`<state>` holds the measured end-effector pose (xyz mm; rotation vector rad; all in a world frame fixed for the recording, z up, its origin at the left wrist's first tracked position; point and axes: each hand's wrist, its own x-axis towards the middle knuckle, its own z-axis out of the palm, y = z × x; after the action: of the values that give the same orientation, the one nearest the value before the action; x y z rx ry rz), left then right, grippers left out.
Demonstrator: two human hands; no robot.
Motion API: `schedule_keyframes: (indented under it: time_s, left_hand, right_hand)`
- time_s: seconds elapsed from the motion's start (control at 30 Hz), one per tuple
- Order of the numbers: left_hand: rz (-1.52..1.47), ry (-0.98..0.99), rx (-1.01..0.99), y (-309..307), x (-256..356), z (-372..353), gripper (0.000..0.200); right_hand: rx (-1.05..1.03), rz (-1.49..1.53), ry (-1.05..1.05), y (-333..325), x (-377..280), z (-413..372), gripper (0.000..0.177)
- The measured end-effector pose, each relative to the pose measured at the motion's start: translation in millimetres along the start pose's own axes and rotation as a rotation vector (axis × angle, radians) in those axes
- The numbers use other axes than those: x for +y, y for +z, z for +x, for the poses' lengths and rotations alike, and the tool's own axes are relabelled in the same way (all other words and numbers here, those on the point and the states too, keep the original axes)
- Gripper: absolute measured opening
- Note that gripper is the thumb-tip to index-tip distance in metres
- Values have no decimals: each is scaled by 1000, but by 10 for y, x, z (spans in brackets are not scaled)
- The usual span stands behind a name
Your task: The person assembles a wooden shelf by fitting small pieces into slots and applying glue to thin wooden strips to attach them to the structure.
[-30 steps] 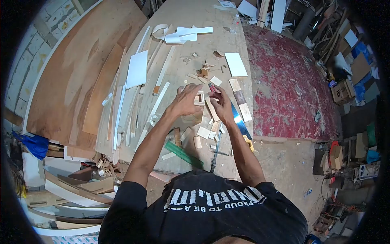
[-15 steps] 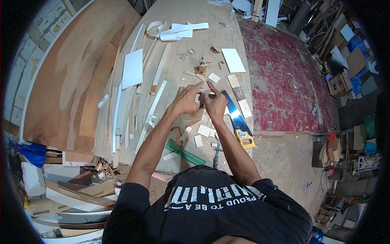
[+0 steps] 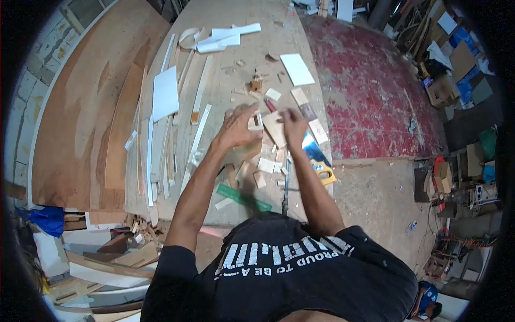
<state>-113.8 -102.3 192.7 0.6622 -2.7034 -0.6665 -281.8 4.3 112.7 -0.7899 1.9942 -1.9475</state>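
Mid-frame, I have the left hand [image 3: 235,129] half-curled around a small hollow wooden box [image 3: 255,122]. The right hand [image 3: 294,127] is bunched at the edge of a flat wooden block [image 3: 275,130]; I cannot tell whether either grips. A handsaw [image 3: 317,158] lies beside my right forearm.

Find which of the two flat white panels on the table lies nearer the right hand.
The right panel, near the edge of the table, beyond the right hand. The left panel lies among long strips, farther off.
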Motion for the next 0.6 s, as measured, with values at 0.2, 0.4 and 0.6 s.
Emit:
schedule_keyframes:
  time_s: [0.2, 0.4, 0.6]
  left_hand:
    - [-321, -89, 484, -345, -250, -483, 33]
    - [-166, -599, 633, 548, -946, -1947, 21]
    - [-223, -967, 194, 1610, -542, -2717, 18]
  right_hand:
    - [-139, -582, 132, -1081, 911, -184, 29]
    - [-503, -952, 110, -1362, 1436, -1368, 41]
    - [-689, -735, 7, -778, 1199, -1522, 26]
